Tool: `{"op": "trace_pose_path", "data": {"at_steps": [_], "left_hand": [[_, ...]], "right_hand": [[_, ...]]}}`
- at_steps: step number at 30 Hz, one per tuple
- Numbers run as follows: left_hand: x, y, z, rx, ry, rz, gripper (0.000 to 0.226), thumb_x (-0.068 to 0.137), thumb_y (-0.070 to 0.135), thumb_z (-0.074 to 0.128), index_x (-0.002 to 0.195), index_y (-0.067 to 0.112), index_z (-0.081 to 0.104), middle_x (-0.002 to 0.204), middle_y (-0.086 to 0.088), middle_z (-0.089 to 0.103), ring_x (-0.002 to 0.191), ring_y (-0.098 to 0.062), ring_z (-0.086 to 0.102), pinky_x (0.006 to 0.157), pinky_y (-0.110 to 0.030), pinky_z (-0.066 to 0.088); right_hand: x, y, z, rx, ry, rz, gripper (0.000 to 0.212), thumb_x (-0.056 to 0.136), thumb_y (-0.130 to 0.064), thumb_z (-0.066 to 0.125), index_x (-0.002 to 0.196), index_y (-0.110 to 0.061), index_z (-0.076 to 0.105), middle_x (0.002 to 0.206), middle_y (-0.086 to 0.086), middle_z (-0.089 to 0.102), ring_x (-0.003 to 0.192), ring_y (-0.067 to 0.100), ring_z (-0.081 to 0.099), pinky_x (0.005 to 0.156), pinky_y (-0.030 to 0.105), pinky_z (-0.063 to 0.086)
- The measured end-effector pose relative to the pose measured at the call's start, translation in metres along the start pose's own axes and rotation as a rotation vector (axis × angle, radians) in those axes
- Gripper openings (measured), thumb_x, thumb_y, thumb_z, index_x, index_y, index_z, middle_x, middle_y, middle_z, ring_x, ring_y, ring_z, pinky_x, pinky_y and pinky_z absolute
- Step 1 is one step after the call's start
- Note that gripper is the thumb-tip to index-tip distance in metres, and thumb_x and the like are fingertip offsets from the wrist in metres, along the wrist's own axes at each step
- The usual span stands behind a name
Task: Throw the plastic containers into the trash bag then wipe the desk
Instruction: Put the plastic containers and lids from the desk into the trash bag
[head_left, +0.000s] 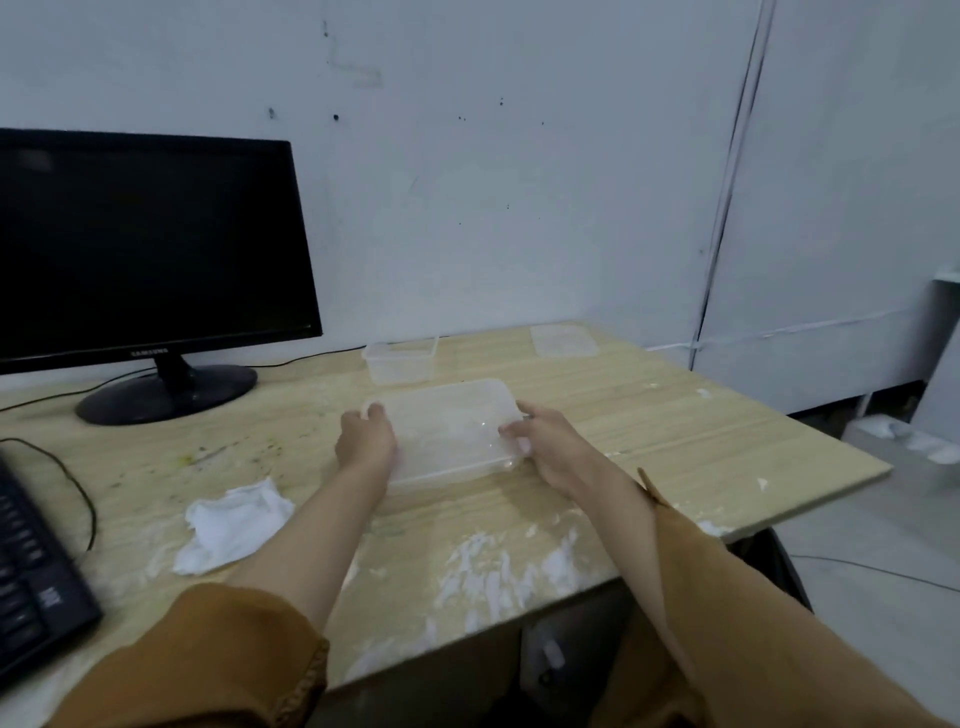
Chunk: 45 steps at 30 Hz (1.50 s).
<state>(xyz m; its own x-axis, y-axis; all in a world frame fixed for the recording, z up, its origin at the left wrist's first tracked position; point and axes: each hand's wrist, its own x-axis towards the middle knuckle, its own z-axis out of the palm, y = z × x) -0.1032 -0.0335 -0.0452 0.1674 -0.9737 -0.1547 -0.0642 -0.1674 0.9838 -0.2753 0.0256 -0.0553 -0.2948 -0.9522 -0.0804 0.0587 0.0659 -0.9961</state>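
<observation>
Ochre sleeves (208, 654) frame the left hand (366, 439) and right hand (543, 441), fingers curled round opposite ends of the clear container (447, 426). Probably light, flexible and slippery; the rims look the surest hold.

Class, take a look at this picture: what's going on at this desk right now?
A person grips a large clear container with the left hand and right hand, one at each end, in the middle of the desk. A smaller container and a flat lid sit behind it, untouched. A crumpled white cloth lies to the left, and white smears mark the desk, so the wiping is not yet done.
</observation>
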Motion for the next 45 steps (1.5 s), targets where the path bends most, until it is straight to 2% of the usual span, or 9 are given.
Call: {"op": "trace_pose_path", "data": {"at_steps": [3,7,16,22,28,33,38,42,45], "left_hand": [[-0.025,0.002,0.006,-0.199,-0.175,-0.086,0.034,0.101,0.035,0.027,0.109,0.011,0.05,0.073,-0.011,0.054,0.06,-0.024,0.055,0.055,-0.03,0.042],[-0.056,-0.001,0.027,-0.144,-0.17,-0.028,0.038,0.102,0.039,0.021,0.1,0.012,0.048,0.067,-0.01,0.052,0.053,-0.022,0.052,0.05,-0.026,0.035],[-0.161,0.018,0.079,-0.347,-0.603,-0.261,0.039,0.103,0.033,0.022,0.125,0.007,0.043,0.106,-0.024,0.056,0.077,-0.031,0.06,0.075,-0.037,0.049],[-0.213,0.025,0.102,0.019,-1.008,-0.195,0.03,0.102,0.028,0.031,0.117,0.007,0.046,0.108,-0.018,0.059,0.096,-0.031,0.06,0.083,-0.041,0.05],[-0.237,-0.001,0.127,0.721,-1.089,0.3,0.035,0.099,0.027,0.042,0.128,0.007,0.036,0.106,-0.015,0.058,0.068,-0.018,0.062,0.049,-0.026,0.05],[-0.249,-0.04,0.144,1.324,-1.198,0.642,0.038,0.093,0.046,0.048,0.12,0.02,0.042,0.115,-0.004,0.057,0.088,-0.02,0.056,0.064,-0.027,0.047],[-0.253,-0.084,0.143,2.131,-1.036,1.175,0.065,0.08,0.059,0.058,0.135,0.033,0.036,0.138,-0.006,0.041,0.124,-0.032,0.032,0.098,-0.041,0.029],[-0.246,-0.107,0.14,2.315,-0.871,1.426,0.061,0.093,0.038,0.053,0.146,0.037,0.023,0.152,-0.004,0.026,0.137,-0.035,0.02,0.109,-0.044,0.02],[-0.241,-0.111,0.14,2.377,-0.795,1.524,0.046,0.098,0.03,0.043,0.143,0.029,0.034,0.149,-0.005,0.034,0.133,-0.033,0.029,0.108,-0.043,0.022]], "right_hand": [[-0.021,-0.01,-0.012,0.183,0.063,0.094,0.022,0.094,-0.018,0.053,0.113,-0.008,0.055,0.097,0.006,0.055,0.069,0.023,0.059,0.065,0.035,0.05],[-0.044,-0.029,-0.041,-0.177,0.028,0.101,0.056,0.094,-0.059,0.035,0.126,-0.015,0.05,0.085,0.005,0.061,0.07,0.02,0.062,0.076,0.035,0.047],[-0.117,-0.117,-0.131,-0.58,0.129,0.14,0.043,0.098,-0.05,0.035,0.117,-0.012,0.041,0.082,0.009,0.056,0.034,0.01,0.061,0.042,0.018,0.045],[-0.176,-0.152,-0.201,-0.735,0.244,0.251,0.058,0.095,-0.047,0.047,0.137,-0.007,0.042,0.1,0.018,0.059,0.052,0.018,0.069,0.039,0.019,0.049],[-0.194,-0.142,-0.232,-0.921,0.227,0.385,0.048,0.094,-0.037,0.053,0.133,-0.01,0.045,0.137,0.021,0.05,0.082,0.032,0.068,0.051,0.03,0.055],[-0.191,-0.108,-0.238,-1.068,0.153,0.569,0.065,0.09,-0.035,0.059,0.143,-0.007,0.033,0.143,0.016,0.042,0.121,0.031,0.053,0.09,0.037,0.049],[-0.186,-0.069,-0.233,-1.22,0.116,0.672,0.047,0.09,-0.041,0.056,0.112,-0.002,0.042,0.085,0.015,0.052,0.073,0.026,0.054,0.059,0.028,0.041],[-0.18,-0.037,-0.224,-1.193,0.077,0.681,0.064,0.096,-0.033,0.049,0.145,0.0,0.026,0.136,0.025,0.046,0.116,0.034,0.057,0.077,0.034,0.046],[-0.175,-0.017,-0.214,-1.14,0.087,0.664,0.063,0.099,-0.032,0.046,0.148,-0.001,0.021,0.142,0.026,0.042,0.117,0.034,0.059,0.072,0.035,0.05]]}}
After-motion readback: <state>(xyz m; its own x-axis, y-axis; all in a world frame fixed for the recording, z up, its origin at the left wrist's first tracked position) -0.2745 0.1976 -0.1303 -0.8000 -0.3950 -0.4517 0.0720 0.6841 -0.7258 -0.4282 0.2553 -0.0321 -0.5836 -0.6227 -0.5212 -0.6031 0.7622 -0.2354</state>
